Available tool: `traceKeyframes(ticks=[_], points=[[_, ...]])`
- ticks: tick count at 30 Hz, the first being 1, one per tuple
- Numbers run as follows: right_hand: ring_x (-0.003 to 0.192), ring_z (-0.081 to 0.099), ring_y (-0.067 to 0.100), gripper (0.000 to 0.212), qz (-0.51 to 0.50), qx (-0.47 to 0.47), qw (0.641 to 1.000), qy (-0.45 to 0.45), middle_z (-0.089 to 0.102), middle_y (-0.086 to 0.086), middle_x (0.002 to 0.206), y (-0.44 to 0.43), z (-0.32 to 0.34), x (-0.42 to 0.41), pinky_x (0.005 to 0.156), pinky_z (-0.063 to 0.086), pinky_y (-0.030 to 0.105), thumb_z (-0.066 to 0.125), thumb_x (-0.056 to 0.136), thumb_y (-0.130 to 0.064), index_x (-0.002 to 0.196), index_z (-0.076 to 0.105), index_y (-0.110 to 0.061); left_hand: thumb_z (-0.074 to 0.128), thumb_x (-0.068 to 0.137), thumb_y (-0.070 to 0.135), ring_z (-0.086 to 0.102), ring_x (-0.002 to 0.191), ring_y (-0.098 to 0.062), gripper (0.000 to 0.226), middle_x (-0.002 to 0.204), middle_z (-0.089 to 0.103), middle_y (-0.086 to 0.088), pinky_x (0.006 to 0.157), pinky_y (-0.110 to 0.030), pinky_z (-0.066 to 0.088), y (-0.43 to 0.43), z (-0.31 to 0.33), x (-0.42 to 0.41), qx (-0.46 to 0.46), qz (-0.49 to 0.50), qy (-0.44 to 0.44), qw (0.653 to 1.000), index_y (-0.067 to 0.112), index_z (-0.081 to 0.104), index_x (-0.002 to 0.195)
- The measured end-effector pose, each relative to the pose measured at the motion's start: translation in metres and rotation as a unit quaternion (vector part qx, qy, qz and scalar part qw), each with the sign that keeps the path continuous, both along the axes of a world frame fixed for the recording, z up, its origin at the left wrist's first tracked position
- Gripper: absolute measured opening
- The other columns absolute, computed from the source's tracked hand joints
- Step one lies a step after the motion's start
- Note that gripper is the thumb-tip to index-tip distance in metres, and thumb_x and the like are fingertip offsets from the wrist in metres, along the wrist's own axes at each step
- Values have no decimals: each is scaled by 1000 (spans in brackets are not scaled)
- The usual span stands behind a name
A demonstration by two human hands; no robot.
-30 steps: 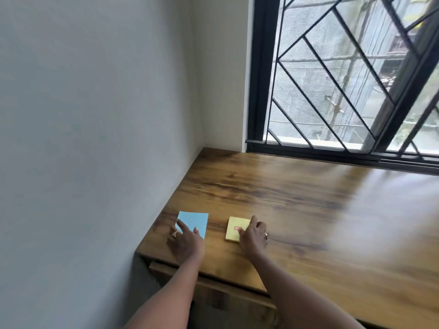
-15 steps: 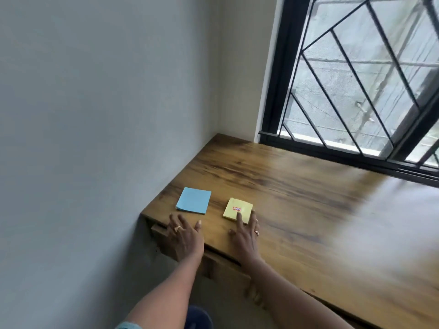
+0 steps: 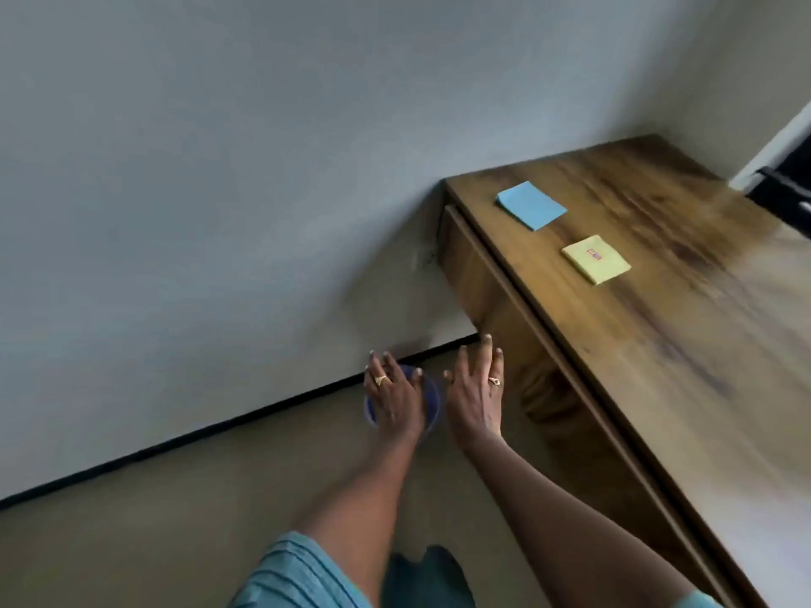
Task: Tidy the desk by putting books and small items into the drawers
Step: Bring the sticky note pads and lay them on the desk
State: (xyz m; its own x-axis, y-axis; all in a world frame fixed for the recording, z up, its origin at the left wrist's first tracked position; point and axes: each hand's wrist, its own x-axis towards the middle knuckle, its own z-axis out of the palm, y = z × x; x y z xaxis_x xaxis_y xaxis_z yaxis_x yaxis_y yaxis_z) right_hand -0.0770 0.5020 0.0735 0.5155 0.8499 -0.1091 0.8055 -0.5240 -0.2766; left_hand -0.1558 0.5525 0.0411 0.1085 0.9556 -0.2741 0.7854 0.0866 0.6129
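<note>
Drawer front [image 3: 470,274] likely needed an even pull from beneath; left hand [image 3: 392,399] and right hand [image 3: 476,399] hung spread, holding nothing.

The tabletop [image 3: 658,344] is streaky brown wood. One pad [image 3: 532,205] is blue, the other pad [image 3: 597,258] yellow with a red mark. The sleeve [image 3: 298,577] is teal, ribbed.

Single head-worn camera here, pitched steeply down and tilted, facing the wall [image 3: 219,168] and floor [image 3: 131,541] on the left. The wooden surface [image 3: 658,366] runs up the right side to the far corner. The left hand [image 3: 392,399] and right hand [image 3: 476,399] are close in, mid-frame.
</note>
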Motion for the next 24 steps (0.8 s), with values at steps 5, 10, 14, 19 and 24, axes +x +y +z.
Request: traceKeyframes(ticks=[5, 10, 14, 19, 24], points=[[145, -3, 39, 53, 83, -85, 992, 40, -12, 16, 157, -37, -48, -70, 119, 10, 43, 34, 100, -22, 150, 17, -13, 46, 98, 29, 23, 142, -37, 60, 155, 18, -24, 118, -42, 15, -65, -36, -82, -17, 106, 35, 994, -4, 28, 146], [145, 1, 38, 51, 195, -131, 971, 52, -8, 15, 157, -91, -76, -146, 117, 16, 44, 38, 100, -25, 147, 23, -14, 36, 100, 35, 16, 144, -32, 59, 158, 11, -18, 119, -38, 10, -133, -64, -165, -63, 195, 64, 977, 5, 21, 149], [144, 4, 38, 47, 275, -147, 949, 42, -5, 16, 157, -143, -91, -203, 116, 20, 47, 43, 99, -25, 143, 29, -13, 31, 101, 36, 14, 144, -30, 59, 159, 8, -15, 120, -37, 11, -207, -85, -224, -91, 277, 71, 954, 8, 17, 151], [144, 7, 39, 46, 384, -176, 906, 17, -1, 18, 157, -228, -119, -270, 115, 21, 48, 47, 97, -25, 139, 34, -10, 33, 102, 34, 11, 145, -28, 57, 160, 3, -9, 121, -37, 14, -338, -111, -289, -142, 422, 26, 895, 10, 17, 151], [142, 12, 38, 43, 489, -201, 849, -2, 5, 16, 157, -316, -148, -347, 112, 27, 47, 51, 95, -25, 134, 42, -9, 31, 102, 35, 14, 144, -27, 56, 159, 5, -8, 121, -34, 17, -470, -139, -349, -190, 546, 33, 815, 11, 19, 151]])
